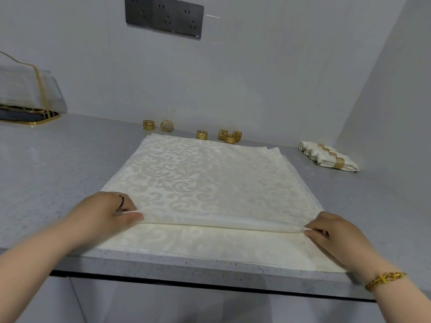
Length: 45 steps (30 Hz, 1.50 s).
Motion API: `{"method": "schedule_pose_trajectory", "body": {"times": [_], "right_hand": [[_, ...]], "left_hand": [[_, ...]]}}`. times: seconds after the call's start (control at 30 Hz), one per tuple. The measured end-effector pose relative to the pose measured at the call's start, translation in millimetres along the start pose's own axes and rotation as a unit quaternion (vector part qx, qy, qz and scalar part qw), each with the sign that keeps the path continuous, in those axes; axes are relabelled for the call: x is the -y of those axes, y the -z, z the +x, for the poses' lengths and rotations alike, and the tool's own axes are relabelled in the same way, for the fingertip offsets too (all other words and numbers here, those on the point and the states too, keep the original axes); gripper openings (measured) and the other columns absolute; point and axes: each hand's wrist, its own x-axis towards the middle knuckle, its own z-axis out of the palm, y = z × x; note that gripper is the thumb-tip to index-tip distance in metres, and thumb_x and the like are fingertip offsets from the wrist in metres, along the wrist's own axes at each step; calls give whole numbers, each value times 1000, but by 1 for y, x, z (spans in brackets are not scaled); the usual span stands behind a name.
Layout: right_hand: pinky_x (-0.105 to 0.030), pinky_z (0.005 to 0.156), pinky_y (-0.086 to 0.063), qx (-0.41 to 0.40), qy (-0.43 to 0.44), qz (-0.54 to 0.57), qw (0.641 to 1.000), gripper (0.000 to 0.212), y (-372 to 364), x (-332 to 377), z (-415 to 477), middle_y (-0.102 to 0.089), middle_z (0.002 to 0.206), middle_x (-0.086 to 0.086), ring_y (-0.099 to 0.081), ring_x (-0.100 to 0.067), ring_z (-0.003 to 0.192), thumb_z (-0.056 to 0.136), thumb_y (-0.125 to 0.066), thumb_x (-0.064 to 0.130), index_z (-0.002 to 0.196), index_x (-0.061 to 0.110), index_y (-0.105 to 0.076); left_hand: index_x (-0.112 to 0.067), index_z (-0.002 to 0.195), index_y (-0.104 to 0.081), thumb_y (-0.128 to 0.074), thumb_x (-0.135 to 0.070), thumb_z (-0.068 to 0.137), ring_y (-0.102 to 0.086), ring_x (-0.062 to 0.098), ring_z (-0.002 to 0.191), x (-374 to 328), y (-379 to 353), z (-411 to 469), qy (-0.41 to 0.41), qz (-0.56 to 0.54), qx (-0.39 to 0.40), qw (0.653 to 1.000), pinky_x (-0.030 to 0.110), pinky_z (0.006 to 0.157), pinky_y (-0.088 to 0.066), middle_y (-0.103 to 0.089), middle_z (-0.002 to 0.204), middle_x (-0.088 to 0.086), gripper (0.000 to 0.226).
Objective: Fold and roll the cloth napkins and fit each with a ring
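A stack of cream damask napkins (pixel 210 173) lies flat on the grey counter (pixel 58 164). The top napkin has a raised fold across its near part. My left hand (pixel 109 210) pinches the left end of that fold. My right hand (pixel 333 231) pinches its right end. Several gold napkin rings (pixel 202 134) stand along the wall behind the stack. Three rolled napkins with gold rings (pixel 328 158) lie at the back right.
A gold-framed holder with folded cloth (pixel 28 96) stands at the far left on the counter. A dark socket panel (pixel 164 16) is on the wall above. A side wall closes the right. The counter's front edge runs just under the napkins.
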Motion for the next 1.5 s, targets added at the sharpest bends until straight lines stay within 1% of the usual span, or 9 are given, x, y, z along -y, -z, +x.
{"method": "schedule_pose_trajectory", "body": {"times": [0.2,0.4,0.67,0.8,0.9,1.03,1.23,1.4,1.5], "right_hand": [[-6,60,-36,-1,-89,212,973,38,4,-2,-3,-62,80,4,-54,-5,70,80,-66,12,48,24,-50],[-14,47,-32,18,-187,314,931,29,10,-1,5,-47,53,5,-38,-8,48,90,-53,11,61,6,-52],[-27,86,-29,88,-189,100,973,22,8,1,21,-55,72,12,-50,-9,74,89,-50,21,69,28,-49],[-23,77,-12,49,-134,-56,988,24,7,11,28,-48,77,13,-42,-11,82,86,-51,20,69,31,-38],[-26,72,-18,10,-49,-137,989,29,0,15,27,-45,74,10,-36,-12,80,78,-58,5,68,28,-44],[-21,64,-35,26,-16,-70,997,19,-2,12,17,-61,87,1,-52,-17,81,83,-54,-2,86,11,-68],[-8,69,-32,48,-2,0,999,23,5,5,-4,-60,99,9,-52,-10,90,85,-60,20,108,18,-65],[-22,74,-35,-28,-45,17,998,16,-1,6,3,-67,93,3,-60,-19,87,84,-62,9,97,9,-70],[-16,80,-31,-28,-98,92,990,21,-1,4,14,-57,96,6,-49,-11,92,91,-51,10,104,10,-67]], "left_hand": [[-15,44,-35,-69,-25,77,-27,10,41,8,1,17,86,-148,15,985,25,49,-25,-31,43,-6,49],[-17,49,-45,-71,-29,76,-40,11,51,12,3,27,91,-76,33,992,26,54,-28,-43,48,-9,39],[-38,65,-48,-79,-31,65,-51,10,85,12,7,27,0,16,-14,1000,20,81,-28,-56,78,-18,32],[-37,60,-61,-92,-17,38,-41,2,79,13,2,31,-218,182,-81,955,10,101,-5,-54,67,-26,42],[-32,57,-70,-79,-20,56,-41,4,78,14,-2,27,-278,221,-77,932,12,106,-1,-62,60,-21,15],[-31,69,-74,-39,-33,66,-43,1,81,23,0,17,-242,212,-57,945,10,107,0,-67,70,-18,35],[-32,72,-71,-39,-49,73,-58,-1,69,28,-4,15,-206,195,-72,956,27,83,-39,-65,72,-22,37],[-20,69,-69,-27,-58,77,-59,15,71,20,-4,26,-114,92,-37,988,9,70,-32,-68,74,-10,57],[-34,64,-57,-55,-37,87,-59,18,68,18,-4,36,-32,9,-8,999,7,59,-35,-69,71,6,24]]}}
